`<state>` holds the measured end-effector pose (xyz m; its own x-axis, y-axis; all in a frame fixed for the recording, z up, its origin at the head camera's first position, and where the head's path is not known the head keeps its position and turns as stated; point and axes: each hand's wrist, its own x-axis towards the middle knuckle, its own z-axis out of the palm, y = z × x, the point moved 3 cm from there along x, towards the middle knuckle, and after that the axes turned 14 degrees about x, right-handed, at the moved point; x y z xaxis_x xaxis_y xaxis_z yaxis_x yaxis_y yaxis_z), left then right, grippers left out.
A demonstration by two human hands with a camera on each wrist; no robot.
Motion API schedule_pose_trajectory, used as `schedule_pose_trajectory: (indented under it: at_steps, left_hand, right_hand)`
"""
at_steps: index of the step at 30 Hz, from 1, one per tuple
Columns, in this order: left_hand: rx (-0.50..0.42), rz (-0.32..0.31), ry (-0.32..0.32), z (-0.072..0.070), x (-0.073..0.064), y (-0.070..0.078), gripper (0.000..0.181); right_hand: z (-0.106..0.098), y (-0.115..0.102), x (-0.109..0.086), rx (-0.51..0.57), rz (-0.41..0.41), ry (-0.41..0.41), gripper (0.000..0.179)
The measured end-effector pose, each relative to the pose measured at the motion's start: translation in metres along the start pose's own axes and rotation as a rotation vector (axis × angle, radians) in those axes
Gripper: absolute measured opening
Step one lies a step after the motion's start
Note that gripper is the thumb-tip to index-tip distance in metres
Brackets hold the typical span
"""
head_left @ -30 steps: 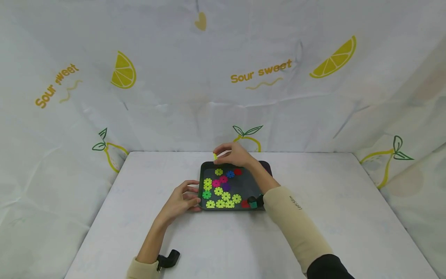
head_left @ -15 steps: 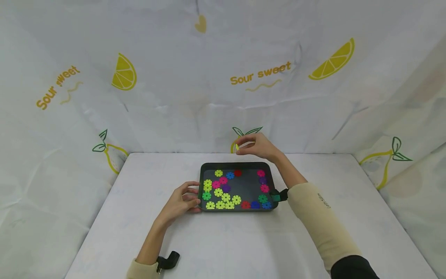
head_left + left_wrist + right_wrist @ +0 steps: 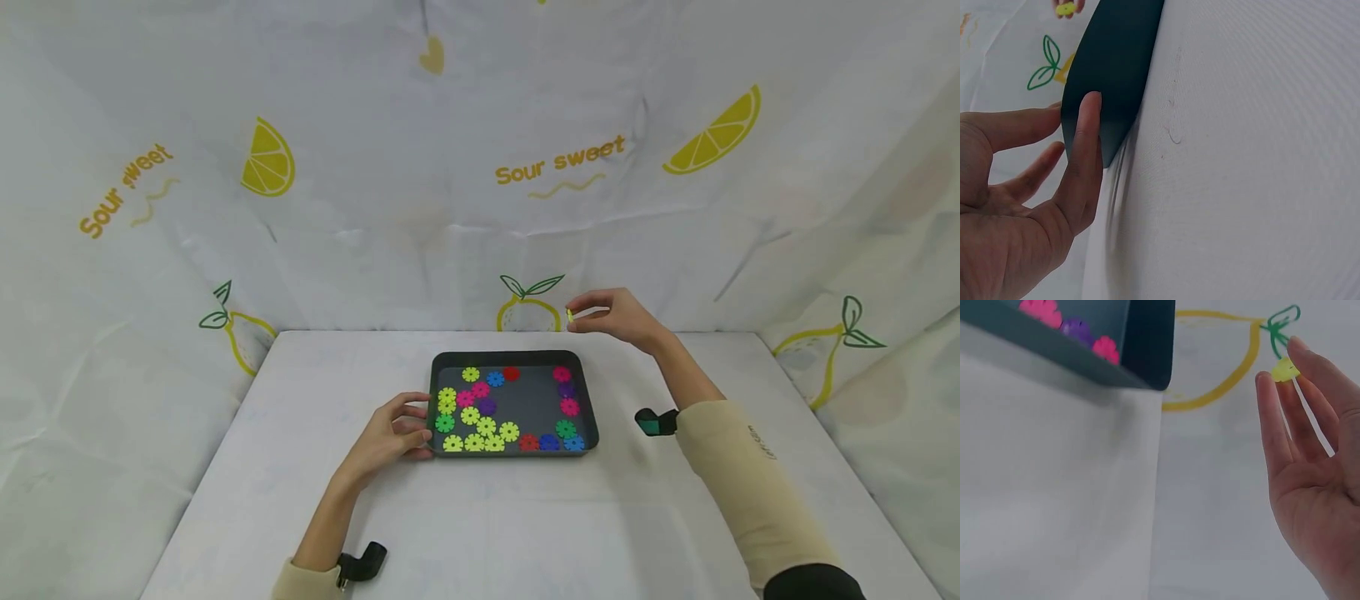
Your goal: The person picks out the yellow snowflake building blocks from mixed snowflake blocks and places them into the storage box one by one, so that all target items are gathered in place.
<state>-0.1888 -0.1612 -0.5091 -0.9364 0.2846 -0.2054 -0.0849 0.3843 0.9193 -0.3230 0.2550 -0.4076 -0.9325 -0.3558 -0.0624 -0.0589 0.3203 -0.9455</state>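
Observation:
A dark grey tray (image 3: 517,455) lies on the white table, with several flower-shaped plastic discs in it. My left hand (image 3: 386,433) holds the tray's left side. In the left wrist view its fingers (image 3: 1088,125) lie against the tray's wall (image 3: 1113,69). My right hand (image 3: 618,317) is in the air behind and to the right of the tray. It pinches a yellow snowflake building disc (image 3: 1285,370) between thumb and fingertips, seen nearly edge-on in the head view.
Yellow discs (image 3: 486,426) fill much of the tray's left half. Pink, purple, green, blue and red discs line its right side and front right; a pink disc (image 3: 562,374) is at the back right corner. A white lemon-print curtain (image 3: 375,250) hangs behind the table.
My right hand has moved right, from above the tray's back left to beyond its right end, with the yellow snowflake building disc pinched throughout. My left hand stays on the tray.

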Motion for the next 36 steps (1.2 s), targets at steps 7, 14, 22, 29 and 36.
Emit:
schedule_pose_trajectory:
  at_steps: [7, 14, 22, 29, 36]
  left_hand:
    - [-0.009, 0.0, -0.01, 0.0, 0.0, -0.001, 0.066]
    - [-0.008, -0.015, -0.008, 0.0, 0.0, 0.0, 0.066]
    - [-0.002, -0.009, -0.003, 0.0, 0.0, 0.0, 0.066]
    - [-0.005, -0.02, 0.007, 0.0, -0.001, 0.001, 0.066]
    - [-0.007, -0.025, 0.014, 0.001, -0.001, 0.001, 0.066]
  right_hand:
    - [-0.02, 0.023, -0.016, -0.046, 0.059, 0.027, 0.05]
    - [-0.031, 0.05, -0.033, -0.074, 0.113, 0.046, 0.054]
    - [-0.039, 0.087, -0.045, -0.114, 0.188, 0.083, 0.053]
    - [-0.044, 0.102, -0.05, -0.12, 0.166, 0.133, 0.049]
    - [-0.045, 0.108, -0.053, -0.178, 0.147, 0.173, 0.044]
